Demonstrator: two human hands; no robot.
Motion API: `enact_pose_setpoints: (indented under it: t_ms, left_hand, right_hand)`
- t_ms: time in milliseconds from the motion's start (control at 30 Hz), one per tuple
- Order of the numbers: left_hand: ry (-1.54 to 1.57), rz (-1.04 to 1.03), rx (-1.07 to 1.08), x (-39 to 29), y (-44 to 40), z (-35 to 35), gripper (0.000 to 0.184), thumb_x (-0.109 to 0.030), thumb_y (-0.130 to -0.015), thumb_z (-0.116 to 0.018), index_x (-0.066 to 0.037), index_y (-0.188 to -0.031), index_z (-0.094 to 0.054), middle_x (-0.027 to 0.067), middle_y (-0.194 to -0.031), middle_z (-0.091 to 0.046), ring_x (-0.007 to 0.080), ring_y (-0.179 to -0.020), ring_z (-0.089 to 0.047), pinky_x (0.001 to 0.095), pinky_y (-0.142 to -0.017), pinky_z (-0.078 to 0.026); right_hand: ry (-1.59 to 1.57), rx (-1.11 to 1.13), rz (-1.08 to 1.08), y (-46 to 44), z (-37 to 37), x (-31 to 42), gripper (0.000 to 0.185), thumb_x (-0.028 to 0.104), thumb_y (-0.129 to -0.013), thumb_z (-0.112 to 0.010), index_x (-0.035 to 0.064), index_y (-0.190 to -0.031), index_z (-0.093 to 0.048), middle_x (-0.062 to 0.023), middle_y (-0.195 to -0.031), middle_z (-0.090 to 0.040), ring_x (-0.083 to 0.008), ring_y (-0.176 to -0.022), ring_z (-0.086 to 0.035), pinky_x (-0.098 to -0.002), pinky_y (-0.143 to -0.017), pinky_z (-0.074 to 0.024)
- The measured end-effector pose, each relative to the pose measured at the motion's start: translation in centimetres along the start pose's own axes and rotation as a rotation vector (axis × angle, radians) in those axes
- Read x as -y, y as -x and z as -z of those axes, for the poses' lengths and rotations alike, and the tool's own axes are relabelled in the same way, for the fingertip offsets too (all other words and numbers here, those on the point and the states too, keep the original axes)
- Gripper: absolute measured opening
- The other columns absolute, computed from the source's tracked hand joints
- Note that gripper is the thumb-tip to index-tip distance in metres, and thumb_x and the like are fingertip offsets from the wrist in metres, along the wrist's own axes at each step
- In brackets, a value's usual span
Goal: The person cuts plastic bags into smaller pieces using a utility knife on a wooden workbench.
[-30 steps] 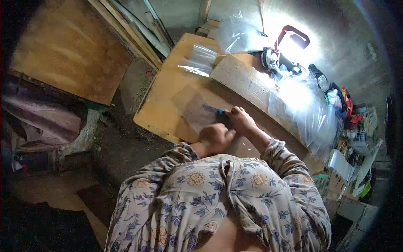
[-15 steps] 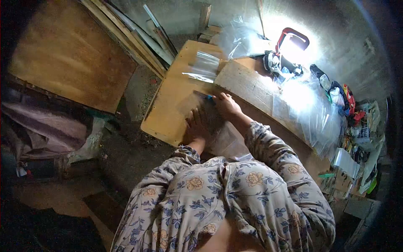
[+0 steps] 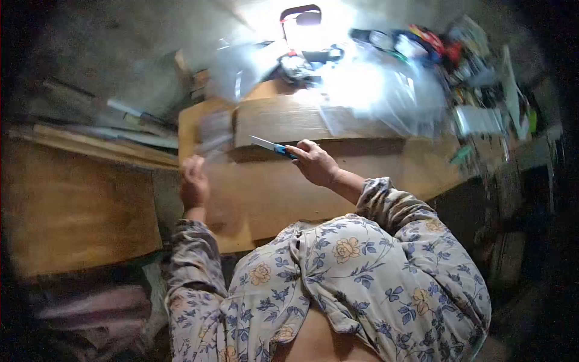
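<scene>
The largest thing about the hands is the bench (image 3: 236,240), yellowish wood at its near left corner, with a broad brown surface across its middle. Along its back lies a thick plank (image 3: 277,114), lengthwise, beyond both hands. Clear plastic sheets (image 3: 413,96) are heaped over the right part of the plank, shining under the lamp (image 3: 301,13) at the far side. A smaller plastic piece (image 3: 215,128) lies by the plank's left end, just beyond the left hand, too blurred for its edges to be made out.

The left hand (image 3: 194,187) is at the left side of the bench, well apart from the right hand. Its fingers point away from the body, near one another and slightly bent; blur hides whether they touch or pinch anything, so I cannot tell. The right hand (image 3: 315,163) is over the middle of the bench, fingers closed around the handle of a knife (image 3: 284,150), blue and dark. The smallest part to note is the blade (image 3: 262,143), bare and pointing left across the plank's front edge; whether it touches the wood is unclear.

The step in hand seems to be handling plastic with the knife held ready. The next move, I judge, calls for a firm grip and the blade well away from the left hand
</scene>
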State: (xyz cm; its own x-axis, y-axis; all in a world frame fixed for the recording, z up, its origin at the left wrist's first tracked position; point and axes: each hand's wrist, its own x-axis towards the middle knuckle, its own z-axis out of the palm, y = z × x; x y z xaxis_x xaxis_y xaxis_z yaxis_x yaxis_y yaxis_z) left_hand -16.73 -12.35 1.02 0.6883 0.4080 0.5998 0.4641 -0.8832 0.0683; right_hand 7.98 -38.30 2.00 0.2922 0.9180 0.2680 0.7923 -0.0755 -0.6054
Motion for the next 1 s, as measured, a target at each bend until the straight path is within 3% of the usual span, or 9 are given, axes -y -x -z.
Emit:
enact_pose_setpoints:
  t_ms: [200, 267, 333, 400, 500, 533, 700, 833, 1000]
  left_hand:
    - [-0.034, -0.170, 0.209, 3.5, -14.0, -4.0, 0.012, -0.016, -0.081, -0.055, -0.011, -0.090, -0.062, 0.0062, -0.099, -0.061, 0.0243, -0.101, -0.053, 0.0372, -0.092, -0.038]
    - [-0.154, -0.009, 0.560, 4.0, -16.0, -6.4, 0.023, -0.025, -0.077, -0.059, -0.012, -0.097, -0.059, 0.0074, -0.112, -0.056, 0.0259, -0.108, -0.049, 0.0441, -0.090, -0.036]
    - [-0.319, -0.061, 0.354, 3.0, -15.8, -8.6, 0.032, -0.027, -0.074, -0.062, -0.013, -0.101, -0.056, 0.0087, -0.113, -0.053, 0.0276, -0.108, -0.047, 0.0482, -0.085, -0.036]
    - [-0.439, -0.126, 0.113, 0.5, -16.5, -10.1, 0.055, -0.027, -0.064, -0.066, -0.014, -0.114, -0.048, 0.0125, -0.120, -0.044, 0.0317, -0.113, -0.039, 0.0574, -0.080, -0.032]
    - [0.075, -0.279, 0.395, -8.4, -18.3, -9.3, 0.061, -0.015, -0.060, -0.062, -0.014, -0.119, -0.047, 0.0130, -0.123, -0.044, 0.0299, -0.112, -0.042, 0.0458, -0.087, -0.037]
    - [0.208, -0.648, 0.208, -10.7, -17.8, -10.9, 0.061, -0.015, -0.060, -0.060, -0.014, -0.120, -0.047, 0.0124, -0.121, -0.046, 0.0284, -0.107, -0.046, 0.0412, -0.083, -0.040]
    - [0.200, -0.862, 0.506, -22.7, -14.8, -13.0, 0.049, -0.017, -0.076, -0.051, -0.014, -0.124, -0.043, 0.0061, -0.133, -0.038, 0.0235, -0.124, -0.035, 0.0399, -0.100, -0.027]
    - [0.314, -0.810, 0.579, -24.2, -15.2, -15.0, 0.031, -0.020, -0.077, -0.052, -0.016, -0.107, -0.056, 0.0021, -0.119, -0.050, 0.0201, -0.113, -0.044, 0.0396, -0.093, -0.033]
    - [0.492, -0.842, 0.168, -24.2, -15.0, -15.6, 0.013, -0.015, -0.081, -0.048, -0.017, -0.071, -0.056, -0.0005, -0.074, -0.058, 0.0198, -0.078, -0.057, 0.0350, -0.080, -0.041]
  right_hand:
    - [0.165, -0.361, -0.299, 9.1, 5.3, -3.6, 0.037, 0.007, -0.078, -0.054, 0.0061, -0.115, -0.048, -0.0163, -0.090, -0.051, -0.0331, -0.077, -0.054, -0.0406, -0.068, -0.0460]
    - [0.173, -0.421, -0.471, 11.0, 5.9, -3.4, 0.037, 0.008, -0.079, -0.052, 0.0036, -0.116, -0.047, -0.0190, -0.094, -0.051, -0.0355, -0.081, -0.054, -0.0419, -0.070, -0.0454]
    - [0.152, -0.494, -0.519, 12.1, 6.0, -3.5, 0.037, 0.008, -0.080, -0.051, 0.0028, -0.116, -0.047, -0.0192, -0.095, -0.051, -0.0359, -0.082, -0.054, -0.0416, -0.072, -0.0449]
    - [0.091, -0.564, -0.613, 12.7, 6.1, -3.2, 0.037, 0.009, -0.081, -0.049, 0.0012, -0.117, -0.047, -0.0196, -0.096, -0.051, -0.0358, -0.085, -0.053, -0.0403, -0.076, -0.0437]
    - [0.022, -0.583, -0.694, 13.4, 5.8, -3.2, 0.036, 0.010, -0.081, -0.048, 0.0009, -0.116, -0.047, -0.0192, -0.094, -0.052, -0.0347, -0.086, -0.053, -0.0403, -0.077, -0.0430]
    - [0.024, -0.584, -0.692, 13.5, 5.6, -2.9, 0.036, 0.010, -0.081, -0.048, 0.0009, -0.116, -0.047, -0.0192, -0.094, -0.052, -0.0347, -0.086, -0.053, -0.0403, -0.077, -0.0430]
    - [-0.091, -0.529, -0.785, 13.7, 5.0, -2.4, 0.038, 0.012, -0.080, -0.049, 0.0004, -0.116, -0.048, -0.0183, -0.090, -0.053, -0.0330, -0.084, -0.053, -0.0397, -0.076, -0.0430]
    - [-0.063, -0.534, -0.735, 14.4, 5.0, -2.1, 0.037, 0.009, -0.080, -0.051, 0.0005, -0.116, -0.048, -0.0134, -0.089, -0.052, -0.0233, -0.077, -0.053, -0.0320, -0.068, -0.0439]
    - [-0.186, -0.501, -0.740, 15.1, 8.1, -0.9, 0.039, 0.012, -0.078, -0.053, 0.0000, -0.115, -0.049, -0.0173, -0.091, -0.054, -0.0307, -0.083, -0.054, -0.0376, -0.074, -0.0443]
